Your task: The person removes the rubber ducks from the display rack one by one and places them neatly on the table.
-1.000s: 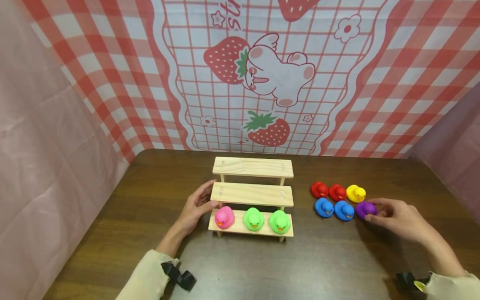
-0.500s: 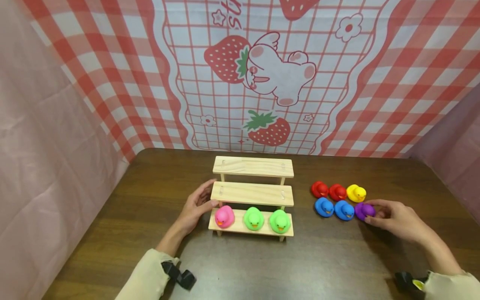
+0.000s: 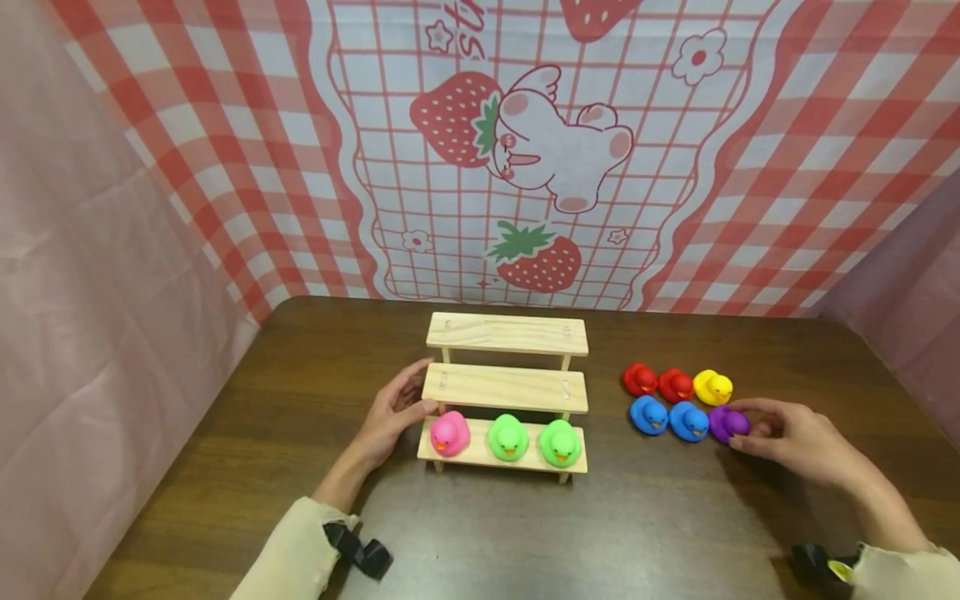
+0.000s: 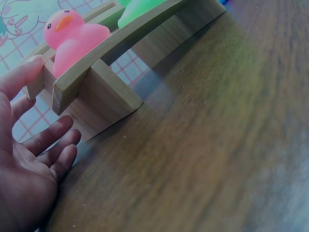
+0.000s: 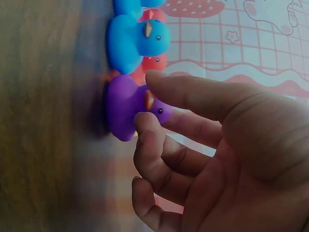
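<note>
My left hand (image 3: 386, 421) holds the left end of the three-tier wooden stand (image 3: 502, 390), thumb at the front corner of the middle tier and index finger farther back. In the left wrist view the other fingers curl loosely beside the stand's leg (image 4: 104, 104). A pink rubber duck (image 3: 449, 434) and two green rubber ducks (image 3: 507, 438) sit along the lowest tier. At the right, my right hand (image 3: 798, 437) has thumb and fingers around the purple rubber duck (image 5: 123, 106), which stands on the table beside a blue duck (image 3: 688, 422).
Behind the purple and blue ducks stand two red ducks (image 3: 640, 380) and a yellow duck (image 3: 712, 387). A second blue duck (image 3: 648, 415) is at the left of that row. A checked strawberry cloth (image 3: 525, 167) hangs behind the brown table (image 3: 570, 533).
The purple duck has shifted slightly left, closer to the blue one, with the right hand staying at it. The left hand and the stand have not moved.
</note>
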Action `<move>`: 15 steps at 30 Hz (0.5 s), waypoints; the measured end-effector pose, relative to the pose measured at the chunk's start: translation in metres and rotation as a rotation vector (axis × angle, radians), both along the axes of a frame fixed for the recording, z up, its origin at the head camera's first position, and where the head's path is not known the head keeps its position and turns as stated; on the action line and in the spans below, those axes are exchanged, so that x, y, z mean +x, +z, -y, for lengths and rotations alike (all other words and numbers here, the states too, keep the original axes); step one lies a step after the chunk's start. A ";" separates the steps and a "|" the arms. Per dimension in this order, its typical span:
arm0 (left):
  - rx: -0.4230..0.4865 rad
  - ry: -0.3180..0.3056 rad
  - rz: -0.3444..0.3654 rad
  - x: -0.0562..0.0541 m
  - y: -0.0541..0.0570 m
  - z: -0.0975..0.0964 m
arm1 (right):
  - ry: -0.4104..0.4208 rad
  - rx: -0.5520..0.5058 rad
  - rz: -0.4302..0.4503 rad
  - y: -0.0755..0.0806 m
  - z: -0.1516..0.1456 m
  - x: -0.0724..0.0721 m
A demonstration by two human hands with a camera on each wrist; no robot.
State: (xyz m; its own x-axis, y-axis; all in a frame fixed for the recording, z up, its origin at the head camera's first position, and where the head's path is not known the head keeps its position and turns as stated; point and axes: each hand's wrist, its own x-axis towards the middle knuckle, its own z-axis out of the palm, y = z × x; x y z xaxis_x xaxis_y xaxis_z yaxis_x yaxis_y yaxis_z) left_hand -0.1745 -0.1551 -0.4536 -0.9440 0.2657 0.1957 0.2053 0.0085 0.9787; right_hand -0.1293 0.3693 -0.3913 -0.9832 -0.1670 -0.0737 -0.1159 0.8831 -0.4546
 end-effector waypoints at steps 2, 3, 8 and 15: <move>0.004 -0.002 0.000 0.000 0.000 0.000 | -0.005 -0.004 0.001 0.003 0.000 0.001; 0.005 -0.001 0.000 0.000 0.000 0.000 | -0.012 -0.004 -0.002 0.005 0.001 0.002; 0.005 -0.003 0.001 0.000 0.001 0.000 | -0.047 -0.005 -0.028 0.014 0.004 0.005; 0.002 -0.001 0.000 0.000 0.000 -0.001 | -0.046 -0.003 -0.126 0.022 0.010 0.007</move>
